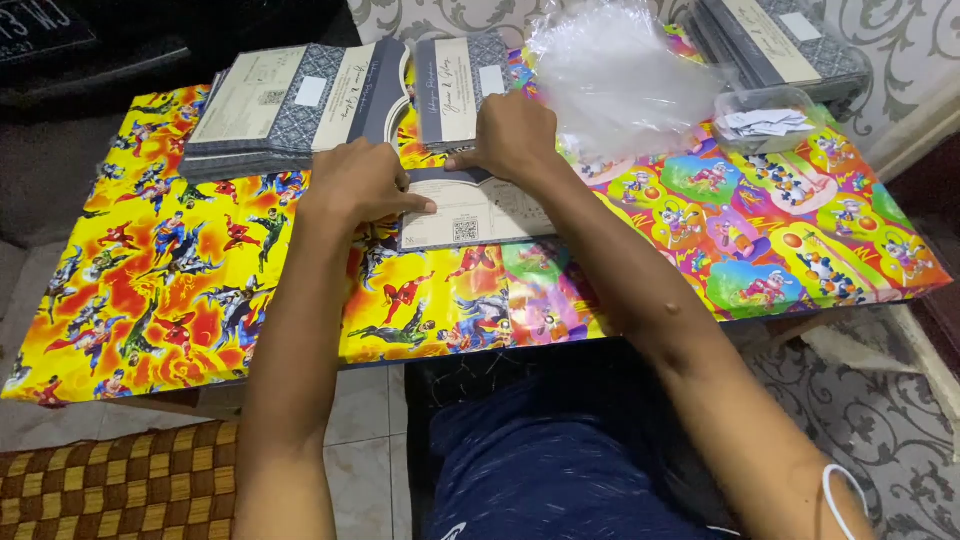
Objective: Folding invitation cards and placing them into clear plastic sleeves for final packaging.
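Head view. A cream-and-grey folded paper card with a dark scalloped flap (478, 208) lies flat near the middle of the low tabletop covered in bright cartoon-print wrap (180, 290). The left hand (358, 183) rests on the card's left edge, its fingers (418, 206) held together and pressed flat on the paper. The right hand (513, 135) bears on the flap's top edge, fingers curled close and pushing down; whether they pinch the flap cannot be told.

Just behind the hands stand a fanned stack of matching grey-patterned cards (290, 105) on the left and a smaller upright-lying stack of the same cards (458, 88) in the middle. A crumpled heap of clear plastic sleeves (615, 80) lies just right of the right hand, and a clear plastic tub of white paper slips (768, 120) sits beyond it.

Risks, as judged: uneven pressure from the two hands could skew the fold and leave a crooked crease; the card may slide on the glossy wrap; a forearm sweep could nudge the light sleeves or the middle stack out of place.
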